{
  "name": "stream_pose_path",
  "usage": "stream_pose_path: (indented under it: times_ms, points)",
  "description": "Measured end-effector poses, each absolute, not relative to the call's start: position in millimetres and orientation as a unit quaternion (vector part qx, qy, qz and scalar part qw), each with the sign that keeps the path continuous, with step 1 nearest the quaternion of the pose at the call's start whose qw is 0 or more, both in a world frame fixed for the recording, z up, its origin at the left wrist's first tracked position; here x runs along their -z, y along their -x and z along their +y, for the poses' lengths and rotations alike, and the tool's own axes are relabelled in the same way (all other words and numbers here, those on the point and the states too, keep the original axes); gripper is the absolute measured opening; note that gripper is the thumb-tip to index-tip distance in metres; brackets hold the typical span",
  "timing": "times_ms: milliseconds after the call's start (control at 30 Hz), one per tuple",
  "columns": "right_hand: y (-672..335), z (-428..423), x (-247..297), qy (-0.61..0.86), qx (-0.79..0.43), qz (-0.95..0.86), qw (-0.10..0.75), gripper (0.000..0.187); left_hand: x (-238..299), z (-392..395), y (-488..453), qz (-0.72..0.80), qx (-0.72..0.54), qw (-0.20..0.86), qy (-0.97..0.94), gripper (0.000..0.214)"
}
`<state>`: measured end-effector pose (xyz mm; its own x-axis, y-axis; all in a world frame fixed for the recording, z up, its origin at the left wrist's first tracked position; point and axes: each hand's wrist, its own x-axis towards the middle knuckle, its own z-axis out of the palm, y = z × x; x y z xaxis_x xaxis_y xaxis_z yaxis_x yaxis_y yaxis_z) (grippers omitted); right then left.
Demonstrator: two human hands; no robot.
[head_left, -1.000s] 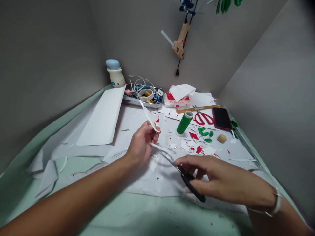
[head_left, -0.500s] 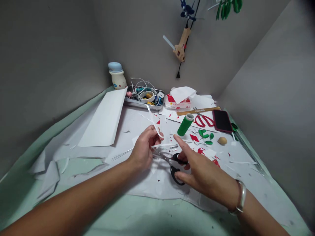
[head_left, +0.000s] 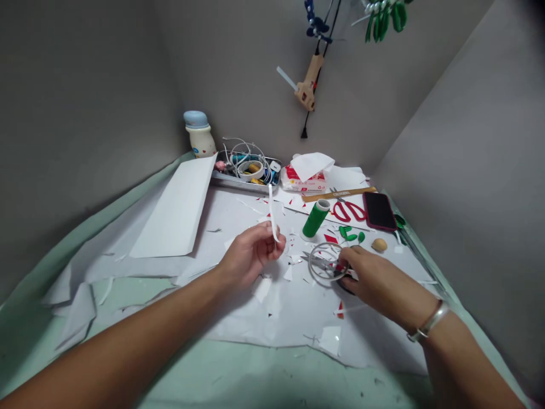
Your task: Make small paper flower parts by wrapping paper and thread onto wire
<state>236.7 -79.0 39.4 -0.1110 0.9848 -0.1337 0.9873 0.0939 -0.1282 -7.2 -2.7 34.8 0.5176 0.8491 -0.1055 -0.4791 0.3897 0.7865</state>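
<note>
My left hand (head_left: 254, 253) is closed in a pinch on a narrow white strip (head_left: 272, 213), which stands up from the fingertips. To its right, my right hand (head_left: 368, 275) is low over the sheet, with its fingers closed around the dark handles of the scissors (head_left: 317, 261). The scissors' blades point left. A pale thin ring (head_left: 313, 275), like a roll of tape, lies around the blades and touches the fingers; I cannot tell whether the hand grips it too. Just behind stands a green thread spool (head_left: 315, 220), near several green leaf-shaped pieces (head_left: 348, 233).
White paper (head_left: 293, 326) with red and white scraps covers the table. A folded white sheet (head_left: 174, 210) lies left. Behind are a metal tray (head_left: 238, 183) of supplies, a tissue pack (head_left: 304, 180), red-handled scissors (head_left: 349, 211) and a phone (head_left: 380, 211). A glue gun (head_left: 309, 85) hangs above.
My right hand has moved right and down with the scissors, away from my left hand. The pale ring has gone with it. The white strip in my left hand now stands more upright.
</note>
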Motion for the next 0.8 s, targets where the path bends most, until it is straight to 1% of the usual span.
stream_pose_path:
  times_ms: [100, 167, 200, 233, 300, 333, 400, 433, 500, 567, 700, 800]
  points:
    - [-233.6, -83.6, -37.5, -0.661, 0.105, 0.742, 0.028, 0.030, -34.1, -5.3, 7.3, 0.237, -0.363, 0.818, -0.377, 0.009]
    - [-231.0, -85.8, -43.2, -0.658, 0.095, 0.747, 0.010, 0.030, -33.2, -6.2, 8.2, 0.223, -0.332, 0.833, -0.383, 0.011]
    - [-229.4, -85.3, -47.2, -0.656, 0.091, 0.749, -0.015, 0.028, -32.8, -6.6, 8.8, 0.214, -0.315, 0.840, -0.387, 0.011]
    - [-227.3, -83.4, -51.2, -0.654, 0.090, 0.748, -0.057, 0.024, -32.3, -7.2, 9.2, 0.205, -0.295, 0.847, -0.392, 0.011]
    - [-220.6, -76.0, -56.0, -0.637, 0.126, 0.736, -0.192, 0.027, -31.4, -8.6, 9.6, 0.186, -0.254, 0.860, -0.401, 0.011]
    - [-216.0, -70.9, -55.6, -0.619, 0.176, 0.721, -0.257, 0.029, -30.9, -9.4, 9.4, 0.177, -0.235, 0.867, -0.403, 0.011]
    - [-205.3, -60.3, -48.4, -0.564, 0.318, 0.646, -0.404, 0.035, -29.4, -10.9, 8.3, 0.168, -0.206, 0.878, -0.398, 0.011]
    - [-199.9, -55.7, -42.2, -0.516, 0.405, 0.603, -0.454, 0.040, -28.5, -11.4, 7.4, 0.167, -0.196, 0.883, -0.392, 0.011]
    - [-190.8, -49.7, -27.9, -0.436, 0.507, 0.523, -0.529, 0.044, -26.1, -11.7, 5.7, 0.166, -0.186, 0.890, -0.382, 0.012]
    - [-185.3, -48.4, -15.3, -0.394, 0.549, 0.469, -0.568, 0.040, -23.4, -11.0, 4.5, 0.167, -0.177, 0.895, -0.373, 0.012]
    - [-184.5, -52.2, -2.7, -0.373, 0.562, 0.447, -0.588, 0.014, -18.7, -8.6, 4.0, 0.172, -0.171, 0.899, -0.363, 0.012]
    - [-188.4, -52.5, 0.8, -0.378, 0.547, 0.443, -0.601, 0.013, -17.7, -6.1, 4.4, 0.193, -0.158, 0.889, -0.384, 0.013]
